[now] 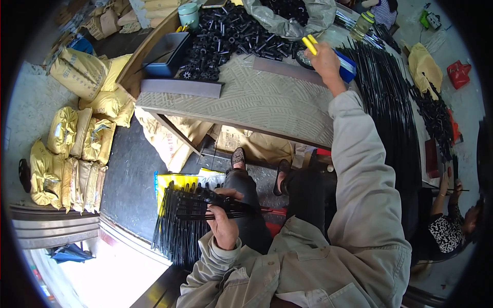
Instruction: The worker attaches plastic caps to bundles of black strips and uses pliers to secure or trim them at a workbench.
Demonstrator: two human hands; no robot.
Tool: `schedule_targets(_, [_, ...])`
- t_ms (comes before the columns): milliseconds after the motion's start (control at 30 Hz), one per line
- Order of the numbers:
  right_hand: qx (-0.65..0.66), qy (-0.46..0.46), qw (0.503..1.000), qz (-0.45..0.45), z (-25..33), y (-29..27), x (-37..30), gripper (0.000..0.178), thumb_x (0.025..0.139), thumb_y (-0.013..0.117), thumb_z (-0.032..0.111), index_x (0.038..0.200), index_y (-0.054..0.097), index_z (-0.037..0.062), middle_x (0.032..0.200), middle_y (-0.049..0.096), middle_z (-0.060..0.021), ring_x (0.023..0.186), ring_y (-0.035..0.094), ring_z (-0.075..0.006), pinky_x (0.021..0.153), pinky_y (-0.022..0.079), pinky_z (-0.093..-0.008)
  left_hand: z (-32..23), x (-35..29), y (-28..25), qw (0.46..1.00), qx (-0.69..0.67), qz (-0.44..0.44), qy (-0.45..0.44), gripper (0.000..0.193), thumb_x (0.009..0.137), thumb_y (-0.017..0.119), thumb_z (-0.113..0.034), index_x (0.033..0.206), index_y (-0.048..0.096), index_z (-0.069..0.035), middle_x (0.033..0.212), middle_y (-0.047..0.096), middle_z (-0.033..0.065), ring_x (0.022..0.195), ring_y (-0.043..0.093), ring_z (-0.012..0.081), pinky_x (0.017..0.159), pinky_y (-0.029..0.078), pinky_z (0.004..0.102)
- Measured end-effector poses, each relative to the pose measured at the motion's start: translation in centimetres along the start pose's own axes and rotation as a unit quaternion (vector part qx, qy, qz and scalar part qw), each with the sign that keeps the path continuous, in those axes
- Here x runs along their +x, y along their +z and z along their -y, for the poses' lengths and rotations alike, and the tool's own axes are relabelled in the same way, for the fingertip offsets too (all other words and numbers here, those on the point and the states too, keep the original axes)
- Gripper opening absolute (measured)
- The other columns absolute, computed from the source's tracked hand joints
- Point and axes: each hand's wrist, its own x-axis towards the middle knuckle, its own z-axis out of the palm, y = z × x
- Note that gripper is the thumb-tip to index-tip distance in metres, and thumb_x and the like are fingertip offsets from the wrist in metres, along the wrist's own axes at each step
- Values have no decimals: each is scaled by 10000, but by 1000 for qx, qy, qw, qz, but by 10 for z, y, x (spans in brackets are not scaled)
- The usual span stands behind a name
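My left hand (pixel 222 226) is closed around a bundle of thin black rods (pixel 192 208) above my lap. A thicker black piece lies across the top of the bundle, near my fingers. My right hand (pixel 325 61) reaches over the table's right side, closed on a yellow-handled tool (pixel 309 45). Two yellow ends stick out past the fingers; the rest of the tool is hidden. Beside that hand sits a blue box (pixel 346 66). Small black plastic parts (pixel 226 41) are heaped on the table (pixel 246 97) to the left of it.
A blue tray (pixel 167 56) and green-lidded jar (pixel 188 15) stand at the table's left. Long black rods (pixel 382 92) lie to the right. More rods (pixel 174 231) stand bunched by my left leg. Yellow sacks (pixel 77 138) line the left wall. A co-worker (pixel 447 231) sits at right.
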Motion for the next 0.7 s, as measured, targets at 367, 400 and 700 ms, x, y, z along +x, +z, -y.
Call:
schedule_targets(367, [749,23,627,213,169,-121,-248,166,679,703,26,787,588,-27,910,532,-123,764,525,-156,647,428,-244,-33,-27,-3,994,55,89,-27,348,913,343,-251,927,556,24,766,592,76,662,540,146,609,422,260])
schedule_targets(400, [754,32,618,221,172,-123,-256,166,679,703,26,787,588,-27,910,532,-123,764,525,-156,647,428,-244,-35,-30,-1,996,25,82,-24,318,908,361,-229,928,557,21,770,592,72,671,543,142,607,424,262])
schedule_targets(700, [699,-78,688,179,180,-139,-283,179,668,719,60,790,613,-16,894,525,-131,817,513,-164,723,409,-251,-40,-58,-6,995,30,90,37,205,892,406,-147,959,538,-5,815,577,65,725,557,140,603,422,270])
